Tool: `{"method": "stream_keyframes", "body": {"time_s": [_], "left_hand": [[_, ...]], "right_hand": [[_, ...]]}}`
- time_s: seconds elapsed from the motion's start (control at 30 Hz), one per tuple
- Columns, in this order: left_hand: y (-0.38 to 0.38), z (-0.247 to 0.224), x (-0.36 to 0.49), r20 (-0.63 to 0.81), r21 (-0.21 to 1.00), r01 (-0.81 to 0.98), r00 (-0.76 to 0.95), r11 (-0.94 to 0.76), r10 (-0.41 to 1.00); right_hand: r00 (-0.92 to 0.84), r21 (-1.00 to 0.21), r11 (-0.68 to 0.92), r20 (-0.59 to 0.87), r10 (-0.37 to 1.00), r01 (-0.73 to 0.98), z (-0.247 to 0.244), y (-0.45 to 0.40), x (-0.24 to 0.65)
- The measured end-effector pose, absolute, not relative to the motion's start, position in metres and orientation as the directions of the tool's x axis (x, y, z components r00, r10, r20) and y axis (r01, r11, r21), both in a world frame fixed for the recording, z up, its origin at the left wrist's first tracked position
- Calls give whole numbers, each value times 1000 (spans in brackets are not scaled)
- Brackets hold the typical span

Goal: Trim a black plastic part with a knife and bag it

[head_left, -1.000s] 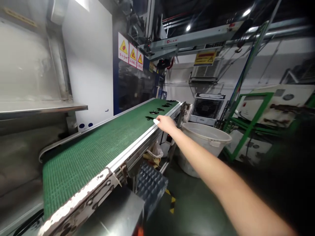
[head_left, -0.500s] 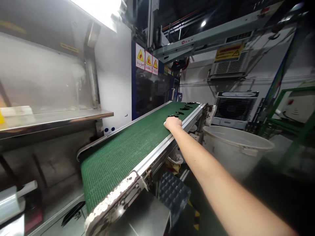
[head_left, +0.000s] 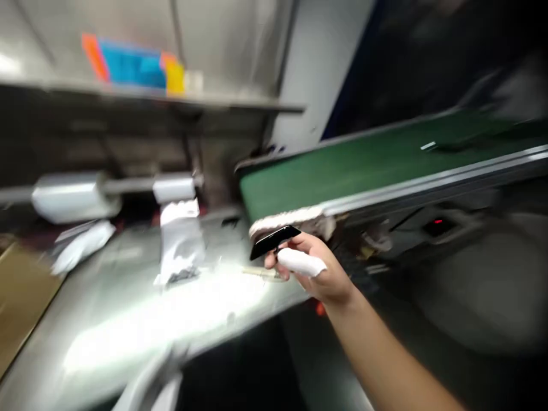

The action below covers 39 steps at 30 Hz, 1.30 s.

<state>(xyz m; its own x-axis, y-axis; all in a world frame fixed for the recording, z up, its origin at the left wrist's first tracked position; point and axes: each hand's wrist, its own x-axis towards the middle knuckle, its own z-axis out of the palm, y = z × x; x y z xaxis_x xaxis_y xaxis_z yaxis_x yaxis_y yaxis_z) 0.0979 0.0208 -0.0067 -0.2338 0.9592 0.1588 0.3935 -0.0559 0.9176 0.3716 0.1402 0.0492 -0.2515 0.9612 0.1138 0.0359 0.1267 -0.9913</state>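
My right hand [head_left: 314,265] grips a flat, glossy black plastic part [head_left: 274,241] between thumb and fingers. A white covering [head_left: 302,262] wraps its thumb. Hand and part are raised in front of the near end of the green conveyor belt [head_left: 355,168], above the edge of a brightly lit work table [head_left: 128,297]. Farther along the belt lies a blurred dark shape with a light glint. I do not see my left hand. A blurred grey and white shape [head_left: 160,377] at the bottom edge cannot be made out.
A roll of clear film [head_left: 71,197] and a smaller white roll [head_left: 173,188] with plastic hanging down sit behind the table. Cardboard [head_left: 25,308] stands at the left. A shelf [head_left: 240,104] carries blue, orange and yellow items. Motion blurs much of the view.
My view has swung left and down to the table. My right hand has come back from the far belt to its near end, now visibly holding a black part.
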Motion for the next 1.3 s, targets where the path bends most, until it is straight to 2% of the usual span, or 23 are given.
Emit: {"method": "stream_keyframes", "body": {"time_s": [0.07, 0.1, 0.13, 0.2, 0.27, 0.5, 0.77, 1.03, 1.3], "left_hand": [[-20, -22, 86, -44, 957, 265, -276, 120, 960], [-33, -28, 82, -157, 977, 103, -235, 185, 959], [-40, -34, 79, -250, 968, -73, -153, 241, 956], [-46, -44, 73, -332, 879, -348, 44, 326, 942], [-47, -54, 69, -334, 800, -467, 173, 376, 926], [-59, -80, 71, -295, 682, -592, 317, 431, 902], [-58, -87, 80, -283, 649, -640, 298, 411, 912], [-53, -86, 83, -314, 653, -621, 299, 433, 901], [-58, -81, 82, -416, 626, -599, 286, 500, 863]], "right_hand": [[-518, -969, -156, -33, 855, -194, 5, 92, 320], [-601, -919, -310, -108, 792, -244, -14, 73, 300], [-645, -860, -441, -189, 741, -255, -30, 57, 283], [-667, -749, -615, -329, 669, -247, -56, 34, 261], [-648, -690, -684, -412, 640, -237, -73, 20, 250], [-648, -671, -714, -456, 609, -199, -80, 2, 261], [-607, -680, -711, -493, 623, -177, -89, -6, 270], [-548, -684, -678, -471, 692, -269, -87, -8, 269], [-572, -671, -693, -469, 673, -265, -89, -9, 271]]}}
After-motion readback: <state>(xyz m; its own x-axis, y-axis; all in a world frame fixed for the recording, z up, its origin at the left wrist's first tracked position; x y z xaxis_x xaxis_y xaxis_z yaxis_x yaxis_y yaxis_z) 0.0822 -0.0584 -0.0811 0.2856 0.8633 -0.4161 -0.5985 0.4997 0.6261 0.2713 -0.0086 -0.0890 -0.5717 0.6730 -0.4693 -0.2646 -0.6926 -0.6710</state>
